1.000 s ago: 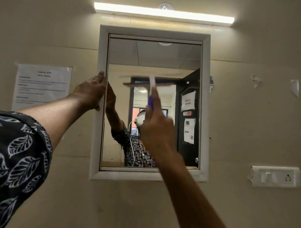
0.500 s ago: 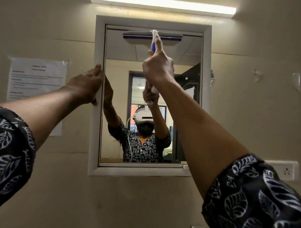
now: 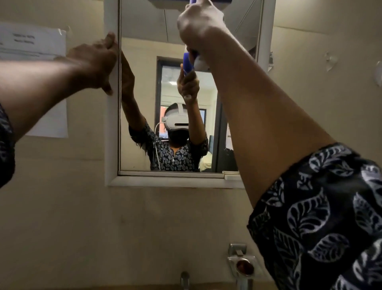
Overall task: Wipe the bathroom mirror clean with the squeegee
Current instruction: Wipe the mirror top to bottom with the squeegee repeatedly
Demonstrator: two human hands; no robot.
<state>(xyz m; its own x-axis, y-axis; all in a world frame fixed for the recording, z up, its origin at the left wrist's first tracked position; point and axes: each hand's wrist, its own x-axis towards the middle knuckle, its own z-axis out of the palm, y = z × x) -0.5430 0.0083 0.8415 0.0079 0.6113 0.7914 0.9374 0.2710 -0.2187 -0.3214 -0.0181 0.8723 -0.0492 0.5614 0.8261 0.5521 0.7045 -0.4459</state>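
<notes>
The white-framed mirror point(image 3: 111, 145) hangs on the beige wall ahead. My right hand point(image 3: 199, 22) is raised at the top of the glass and shut on the squeegee point(image 3: 196, 60), a white and blue handle. Its blade head point(image 3: 219, 1) lies flat against the glass at the very top edge of the view, mostly cut off. My left hand point(image 3: 97, 64) rests on the left side of the mirror frame, fingers around its edge. The glass reflects both arms and the person's headset.
A printed paper notice point(image 3: 35, 45) is taped to the wall left of the mirror. Below the mirror, a chrome tap point(image 3: 185, 279) and a metal wall fitting point(image 3: 242, 265) stand at the bottom edge. My right arm and patterned sleeve fill the lower right.
My right hand has carried the squeegee from mid-mirror up to the top of the glass. The view has tilted down, so the light is out of sight. My left hand stays on the frame.
</notes>
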